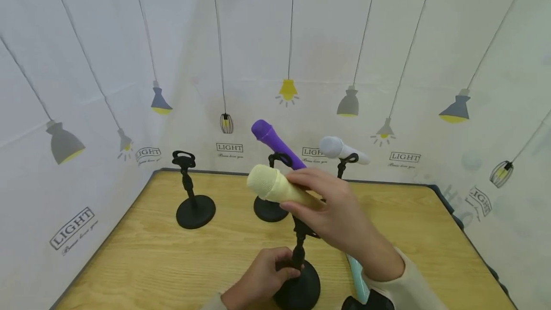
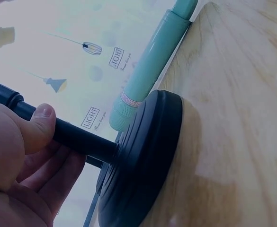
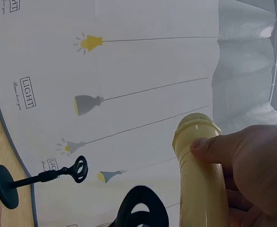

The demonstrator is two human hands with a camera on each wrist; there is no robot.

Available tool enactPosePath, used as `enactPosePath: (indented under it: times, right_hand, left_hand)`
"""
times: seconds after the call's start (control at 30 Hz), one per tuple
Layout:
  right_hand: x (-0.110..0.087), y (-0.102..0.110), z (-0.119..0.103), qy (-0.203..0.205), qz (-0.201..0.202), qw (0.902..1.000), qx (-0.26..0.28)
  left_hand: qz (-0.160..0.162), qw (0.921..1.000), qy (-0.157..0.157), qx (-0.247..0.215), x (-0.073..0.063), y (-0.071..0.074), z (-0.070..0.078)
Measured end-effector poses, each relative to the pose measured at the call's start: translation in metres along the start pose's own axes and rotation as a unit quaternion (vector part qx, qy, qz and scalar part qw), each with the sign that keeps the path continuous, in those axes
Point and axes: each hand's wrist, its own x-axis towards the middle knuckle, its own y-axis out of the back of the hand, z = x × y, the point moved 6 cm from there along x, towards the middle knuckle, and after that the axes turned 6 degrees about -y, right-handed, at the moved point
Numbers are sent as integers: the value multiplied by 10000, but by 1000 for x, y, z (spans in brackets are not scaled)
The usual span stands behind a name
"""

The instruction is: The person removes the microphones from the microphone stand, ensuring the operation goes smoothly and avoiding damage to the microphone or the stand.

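My right hand (image 1: 340,212) holds a pale yellow microphone (image 1: 263,183) by its body, tilted with the mesh head to the upper left. Below it, a black microphone stand (image 1: 303,288) stands on the table. Its clip is partly hidden behind my right hand. My left hand (image 1: 267,271) grips the stem of this stand just above the round base. The left wrist view shows the thumb and fingers about the stem (image 2: 84,142). In the right wrist view, the thumb presses along the yellow microphone (image 3: 200,184), and a black clip (image 3: 143,208) appears beside it.
Farther back, a purple microphone (image 1: 281,145) and a white microphone (image 1: 344,151) rest in stands. A stand with a bare clip (image 1: 195,209) is at the back left. A teal microphone (image 1: 358,279) lies by my right forearm. Printed curtains (image 1: 318,37) surround the wooden table (image 1: 142,262).
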Motion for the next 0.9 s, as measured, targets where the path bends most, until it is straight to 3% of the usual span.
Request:
enactPosePath:
  times: [0.33, 0.6, 0.9]
  right_hand:
    - [-25, 21, 32, -786, 165, 9962, -341]
    - [-44, 26, 56, -1249, 307, 9908, -412]
    - [-66, 27, 83, -1942, 458, 9787, -483]
  left_hand:
    - [5, 9998, 176, 88, -1, 0, 1]
    - [-4, 9991, 426, 63, -3, 0, -2]
    - [-45, 9998, 206, 39, -1, 0, -3]
